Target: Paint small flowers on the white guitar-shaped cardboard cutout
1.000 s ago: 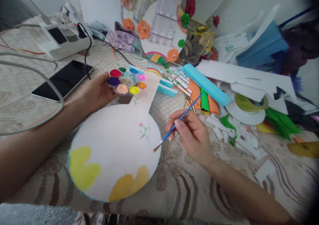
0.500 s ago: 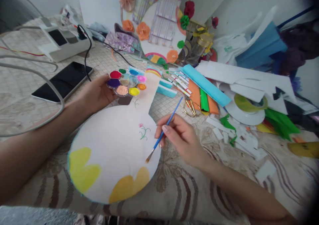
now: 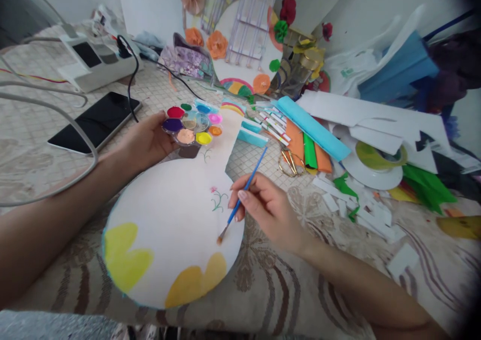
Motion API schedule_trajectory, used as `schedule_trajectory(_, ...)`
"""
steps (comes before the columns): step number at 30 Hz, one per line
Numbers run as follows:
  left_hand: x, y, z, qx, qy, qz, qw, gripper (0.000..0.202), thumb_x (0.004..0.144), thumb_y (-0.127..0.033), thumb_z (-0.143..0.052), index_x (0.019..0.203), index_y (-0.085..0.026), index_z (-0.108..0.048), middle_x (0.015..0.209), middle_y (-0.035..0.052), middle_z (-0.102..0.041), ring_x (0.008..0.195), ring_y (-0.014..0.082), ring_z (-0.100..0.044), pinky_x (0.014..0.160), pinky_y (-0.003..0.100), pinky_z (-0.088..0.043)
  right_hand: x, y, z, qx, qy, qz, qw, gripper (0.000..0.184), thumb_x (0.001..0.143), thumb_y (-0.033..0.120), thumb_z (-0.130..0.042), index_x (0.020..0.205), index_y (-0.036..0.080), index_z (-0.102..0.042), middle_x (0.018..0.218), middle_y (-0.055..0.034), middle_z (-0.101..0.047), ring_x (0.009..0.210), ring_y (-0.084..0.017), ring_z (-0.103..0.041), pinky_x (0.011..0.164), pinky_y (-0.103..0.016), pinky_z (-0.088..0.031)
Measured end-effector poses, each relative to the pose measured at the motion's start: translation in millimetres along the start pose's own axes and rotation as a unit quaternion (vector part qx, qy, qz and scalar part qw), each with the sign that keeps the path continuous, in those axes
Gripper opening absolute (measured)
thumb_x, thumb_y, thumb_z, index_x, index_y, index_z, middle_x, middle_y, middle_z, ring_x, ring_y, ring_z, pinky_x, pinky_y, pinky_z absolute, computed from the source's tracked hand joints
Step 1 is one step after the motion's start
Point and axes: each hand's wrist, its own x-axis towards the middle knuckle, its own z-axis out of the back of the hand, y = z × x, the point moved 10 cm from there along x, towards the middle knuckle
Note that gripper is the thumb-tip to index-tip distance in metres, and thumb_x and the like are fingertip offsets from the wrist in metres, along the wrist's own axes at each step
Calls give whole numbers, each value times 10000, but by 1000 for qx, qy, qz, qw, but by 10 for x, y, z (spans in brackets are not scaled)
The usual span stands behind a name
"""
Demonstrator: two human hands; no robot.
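Observation:
My left hand grips the left edge of a clear paint palette, whose round wells hold red, green, blue, pink, orange, yellow, peach and purple paint. Between the fingers of my right hand is a blue paintbrush, slanting down to the left. Its brown bristles are over the lower right of a white vase-shaped cutout; whether they touch is hard to tell. The cutout bears a yellow petal shape at left, an orange-yellow one at the bottom, and a small drawn pink flower with green stems.
A black-screened tablet and a white power station with cables stand at left. Gold scissors, markers, rolled crepe paper, a tape roll and paper scraps lie to the right. A flower-decorated board stands behind.
My right hand has moved slightly left, bringing the brush tip a little left and down over the cutout. My left hand and the palette keep nearly the same place.

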Motion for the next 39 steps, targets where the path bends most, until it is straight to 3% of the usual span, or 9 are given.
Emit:
schedule_trajectory(4, 19, 4, -3, 0, 8, -3, 1000, 303, 964, -219, -389, 987, -109, -671, 866, 69, -741, 876, 193, -698, 989, 395, -507, -4, 125, 222, -18, -92, 45, 995, 58, 966, 253, -531, 982, 211, -567, 804, 11, -661, 610, -78, -617, 592, -219, -559)
schedule_trajectory(11, 45, 20, 42, -5, -3, 2, 1000, 287, 960, -218, -408, 1001, -94, -663, 860, 69, -744, 841, 181, -698, 969, 372, -517, -50, -29, -75, 22, 16, -14, 1000, 90, 974, 272, -511, 990, 198, -558, 826, 2, -656, 613, -74, -626, 600, -219, -566)
schedule_trajectory(17, 46, 17, 15, -4, 11, -3, 1000, 303, 961, -209, -389, 1043, -90, -655, 883, 77, -741, 893, 190, -702, 969, 378, -517, -29, 121, 227, -26, -93, 45, 994, 76, 964, 286, -535, 981, 218, -564, 801, 10, -665, 608, -87, -624, 589, -229, -566)
schedule_trajectory(23, 56, 43, 37, -3, 2, 6, 1000, 313, 968, -212, -374, 1019, -88, -657, 879, 82, -744, 864, 189, -706, 978, 385, -510, -32, 23, -14, -3, -1, 8, 1000, 96, 968, 287, -524, 975, 202, -568, 827, -3, -672, 615, -85, -636, 594, -233, -573)
schedule_trajectory(29, 6, 10, -19, 0, 4, -1, 1000, 305, 967, -196, -371, 957, -91, -658, 835, 78, -739, 823, 177, -712, 999, 388, -498, -10, 184, 361, -47, -144, 79, 985, 45, 967, 252, -534, 976, 218, -562, 815, 12, -668, 619, -83, -633, 604, -228, -569)
schedule_trajectory(35, -18, 10, -45, 5, 3, 0, 1000, 316, 975, -198, -352, 982, -75, -643, 813, 76, -743, 792, 172, -712, 1057, 441, -449, -2, 76, 59, -14, -22, 30, 999, 76, 971, 262, -525, 975, 203, -571, 817, 1, -679, 619, -89, -651, 601, -231, -576)
schedule_trajectory(39, -5, 12, -35, 2, 5, -1, 1000, 321, 982, -200, -345, 959, -79, -641, 818, 72, -746, 804, 170, -715, 1071, 451, -430, -2, 183, 294, -40, -108, 69, 991, 51, 970, 236, -527, 979, 212, -571, 826, 7, -668, 647, -85, -645, 631, -226, -580)
